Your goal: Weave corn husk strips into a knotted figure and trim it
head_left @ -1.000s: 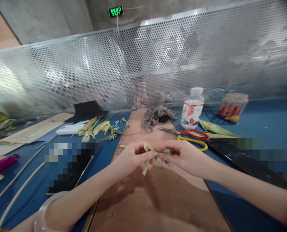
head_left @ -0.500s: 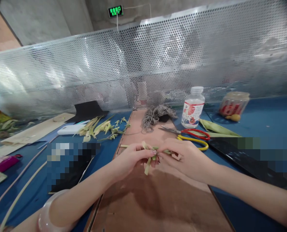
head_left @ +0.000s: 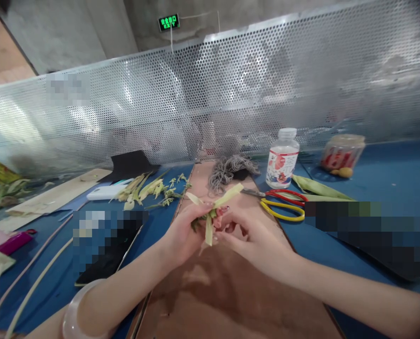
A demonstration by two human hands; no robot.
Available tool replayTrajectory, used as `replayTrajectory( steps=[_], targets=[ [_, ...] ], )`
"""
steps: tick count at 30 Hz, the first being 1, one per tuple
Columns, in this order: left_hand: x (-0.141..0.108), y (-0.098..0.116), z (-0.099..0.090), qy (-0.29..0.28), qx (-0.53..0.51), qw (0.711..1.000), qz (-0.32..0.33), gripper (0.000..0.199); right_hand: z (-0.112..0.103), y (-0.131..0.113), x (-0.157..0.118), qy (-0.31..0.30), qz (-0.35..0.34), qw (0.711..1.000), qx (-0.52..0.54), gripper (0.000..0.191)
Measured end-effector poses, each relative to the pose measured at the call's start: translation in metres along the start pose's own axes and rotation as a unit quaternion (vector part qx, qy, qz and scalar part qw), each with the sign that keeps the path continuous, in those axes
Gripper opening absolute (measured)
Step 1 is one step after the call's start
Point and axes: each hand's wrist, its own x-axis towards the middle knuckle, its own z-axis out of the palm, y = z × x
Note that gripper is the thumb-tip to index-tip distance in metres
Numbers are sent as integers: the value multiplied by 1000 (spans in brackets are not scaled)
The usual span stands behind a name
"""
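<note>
My left hand [head_left: 187, 233] is closed around a small bundle of pale green leaf strips [head_left: 228, 196], pinching it between thumb and fingers. The strips stick out up left, up right and downward. At its middle shows a pinkish-red part [head_left: 217, 217], with darker green leaf bits below my thumb. My right hand [head_left: 254, 235] meets the bundle from the right, its fingers curled in with the tips at the pink part; some fingertips are hidden. Both hands are above a brown board [head_left: 192, 301]. Scissors [head_left: 284, 203] with one red and one yellow handle lie beyond my right hand.
Grey yarn [head_left: 227, 172] lies at the board's far end, near a labelled plastic bottle [head_left: 282, 160] and a jar [head_left: 344, 153]. Cut leaves [head_left: 139, 190] and a dark phone-like slab [head_left: 107, 259] are at left. A perforated metal screen [head_left: 203, 99] stands behind the blue table.
The bundle has been turned, so its strips now spread upward and down and the pink part shows. My right hand has shifted slightly down; the long green stem is out of sight.
</note>
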Motion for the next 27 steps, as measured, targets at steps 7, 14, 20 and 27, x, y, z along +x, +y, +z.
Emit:
replayTrajectory(
  steps=[7, 14, 20, 27],
  targets=[
    [-2, -7, 6, 11, -33, 999, -19, 20, 15, 0, 1, 89, 19, 995, 45, 6],
    [-6, -9, 12, -4, -45, 999, -14, 19, 16, -2, -3, 94, 31, 992, 81, 11],
    [1, -7, 5, 60, -56, 997, -5, 16, 9, -7, -6, 70, 21, 993, 95, 9],
    [13, -11, -12, 112, 5, 993, 29, 18, 3, 5, -6, 128, 72, 962, 230, 20]
  ],
)
